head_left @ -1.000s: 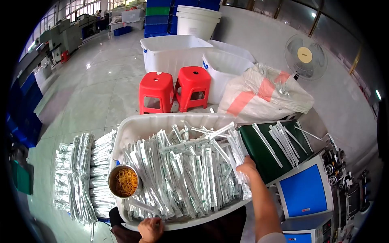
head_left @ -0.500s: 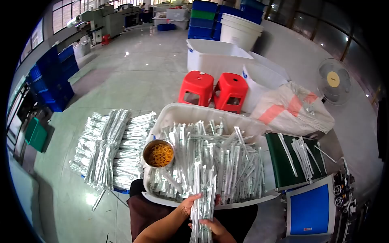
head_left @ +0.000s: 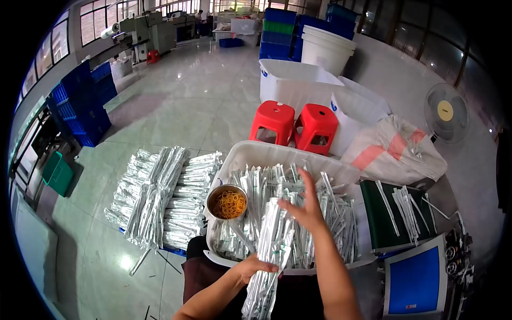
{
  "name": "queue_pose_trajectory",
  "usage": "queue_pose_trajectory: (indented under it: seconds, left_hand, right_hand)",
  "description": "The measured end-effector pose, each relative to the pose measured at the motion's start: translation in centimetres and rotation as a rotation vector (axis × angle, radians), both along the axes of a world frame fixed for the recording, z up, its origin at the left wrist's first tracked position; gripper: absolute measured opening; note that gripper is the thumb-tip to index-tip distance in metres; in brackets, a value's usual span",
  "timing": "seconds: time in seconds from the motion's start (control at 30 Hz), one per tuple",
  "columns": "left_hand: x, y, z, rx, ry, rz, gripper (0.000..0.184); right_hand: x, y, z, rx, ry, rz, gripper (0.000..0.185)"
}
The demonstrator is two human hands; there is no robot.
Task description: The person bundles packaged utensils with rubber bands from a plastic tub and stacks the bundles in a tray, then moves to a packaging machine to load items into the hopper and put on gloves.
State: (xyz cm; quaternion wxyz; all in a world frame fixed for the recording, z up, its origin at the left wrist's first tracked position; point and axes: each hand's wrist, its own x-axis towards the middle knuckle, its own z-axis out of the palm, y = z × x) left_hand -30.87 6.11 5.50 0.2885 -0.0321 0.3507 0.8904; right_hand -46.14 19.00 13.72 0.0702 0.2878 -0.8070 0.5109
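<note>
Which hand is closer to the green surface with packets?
The right hand: it is open over the white tub, left of the green surface. The left hand, farther off, grips packets at the tub's near edge.

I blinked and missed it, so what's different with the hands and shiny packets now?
The left hand, first by the tub's front edge, now grips a bundle of packets. The right hand came in from the tub's right side, helped hold the bundle, then let go of its lower part and moved up, open, near its top end. The cup and red stools stayed put.
</note>
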Motion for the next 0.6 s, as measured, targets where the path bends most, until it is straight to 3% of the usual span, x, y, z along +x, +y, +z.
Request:
queue_pose_trajectory:
  seconds: [0.03,0.07,0.1,0.13,0.2,0.23,0.27,0.3,0.33,0.43,0.53,0.6]
  left_hand:
    - [-0.1,0.1,0.0,-0.006,0.013,-0.041,0.042]
    - [-0.3,0.1,-0.2,-0.015,0.029,-0.080,0.042]
    - [-0.4,0.0,-0.3,0.003,0.008,-0.105,0.042]
    - [-0.6,-0.4,-1.3,0.062,0.026,-0.134,0.051]
    - [0.3,-2.4,-2.4,0.195,-0.080,-0.057,0.064]
    - [0.5,-2.8,-7.5,0.399,-0.050,-0.086,0.077]
    - [1.0,-2.7,-8.1,0.727,-0.069,-0.173,0.080]
    - [1.5,-2.2,-8.7,0.775,-0.110,-0.173,0.081]
    - [1.9,-1.7,-9.1,0.822,-0.154,-0.175,0.082]
    - [1.5,-1.7,-4.7,0.630,-0.018,-0.208,0.084]
    - [1.3,-2.8,-2.4,0.306,-0.041,-0.126,0.064]
    - [1.6,-2.9,-0.9,0.086,-0.172,0.027,0.049]
  right_hand:
    - [-1.9,-1.3,0.7,-0.019,-0.187,0.124,0.080]
    - [-3.1,-2.2,0.9,0.034,-0.376,0.265,0.055]
    - [-3.6,-2.5,1.1,0.134,-0.480,0.440,0.041]
    - [-4.0,-3.0,1.4,0.239,-0.588,0.618,0.030]
    - [-1.7,-3.5,1.1,0.272,-0.580,0.715,0.023]
    - [-0.2,-3.4,0.8,0.245,-0.608,0.743,0.025]
    - [1.3,-3.4,0.8,0.315,-0.595,0.723,0.026]
    - [2.3,-3.4,-1.0,0.312,-0.637,0.738,0.025]
    - [4.1,-3.7,-1.0,0.395,-0.493,0.661,0.024]
    - [5.9,-4.9,-2.0,0.477,-0.328,0.503,0.025]
    - [5.3,-6.2,-3.0,0.379,-0.330,0.578,0.025]
    - [4.3,-6.9,-4.7,0.328,-0.485,0.622,0.025]
